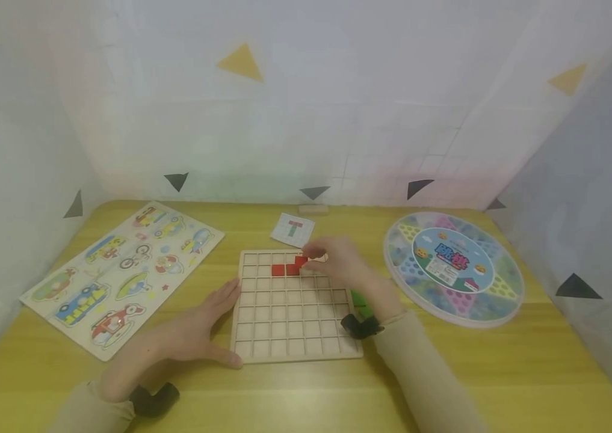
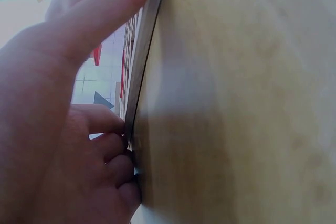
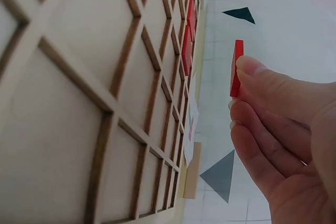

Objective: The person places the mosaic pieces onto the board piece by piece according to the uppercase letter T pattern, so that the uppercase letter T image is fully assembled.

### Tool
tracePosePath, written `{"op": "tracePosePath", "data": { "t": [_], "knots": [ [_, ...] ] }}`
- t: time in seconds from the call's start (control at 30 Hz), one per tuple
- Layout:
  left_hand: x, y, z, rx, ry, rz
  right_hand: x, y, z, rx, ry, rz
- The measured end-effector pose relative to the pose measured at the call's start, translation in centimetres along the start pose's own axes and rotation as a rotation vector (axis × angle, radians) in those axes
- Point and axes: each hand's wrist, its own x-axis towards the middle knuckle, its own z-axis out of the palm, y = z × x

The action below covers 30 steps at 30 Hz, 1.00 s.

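A square wooden grid board (image 1: 280,330) lies in front of me on the table. My left hand (image 1: 197,328) rests along its left side, fingertips at the upper edge and thumb at the near corner; the left wrist view has the thumb (image 2: 105,14) against the frame. Two red square tiles (image 1: 278,270) sit side by side in an upper row. Over the board's top part, my right hand (image 1: 340,264) pinches another red tile (image 3: 236,69) between thumb and fingers. In the right wrist view this tile is held above the board, apart from the red tiles (image 3: 186,51) there.
A card (image 1: 293,228) with a red and green T pattern lies behind the board, near a small wooden block (image 1: 313,210). Green pieces (image 1: 361,302) show beside my right wrist. A picture puzzle board (image 1: 154,285) is at left, a round game box (image 1: 463,300) at right.
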Motion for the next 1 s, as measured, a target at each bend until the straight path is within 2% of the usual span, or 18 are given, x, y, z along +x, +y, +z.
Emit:
{"op": "tracePosePath", "data": {
  "t": [0.3,0.53,1.0],
  "knots": [
    [-0.1,0.1,-0.1,-0.006,-0.005,0.006,0.0,-0.3,0.8,0.041,-0.015,-0.034],
    [-0.1,0.2,-0.1,-0.010,-0.010,-0.003,-0.1,-0.4,1.0,0.071,-0.017,-0.022],
    [0.0,0.1,-0.1,-0.003,-0.005,-0.005,0.0,1.7,1.4,0.101,-0.013,0.036]
  ]
}}
